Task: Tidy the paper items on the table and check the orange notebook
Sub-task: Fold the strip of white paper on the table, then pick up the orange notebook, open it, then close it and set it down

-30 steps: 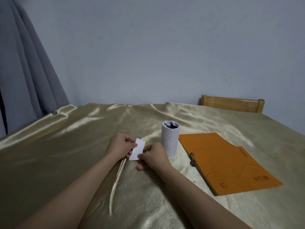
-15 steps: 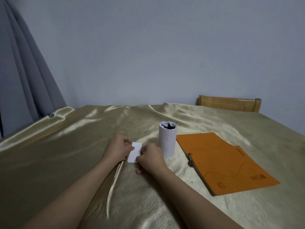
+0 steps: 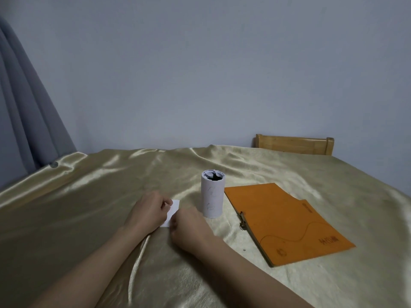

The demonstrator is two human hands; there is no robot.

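A small white paper slip point(image 3: 173, 210) lies low over the gold tablecloth, pinched from both sides. My left hand point(image 3: 148, 213) grips its left edge and my right hand point(image 3: 190, 226) grips its lower right corner, covering most of it. Just right of my hands a white paper tube point(image 3: 212, 194) stands upright, with faint writing on its side and a dark opening on top. The orange notebook point(image 3: 287, 221) lies closed and flat further right, a metal clasp on its left edge.
The table point(image 3: 66, 218) is draped in wrinkled shiny gold cloth, with a raised fold near my left forearm. A wooden chair back point(image 3: 294, 144) shows behind the far right edge. A grey curtain point(image 3: 24, 121) hangs at the left against the plain wall.
My hands have closed in on the paper slip, so less of it shows. The view has tilted up a little. Tube and notebook have not moved.
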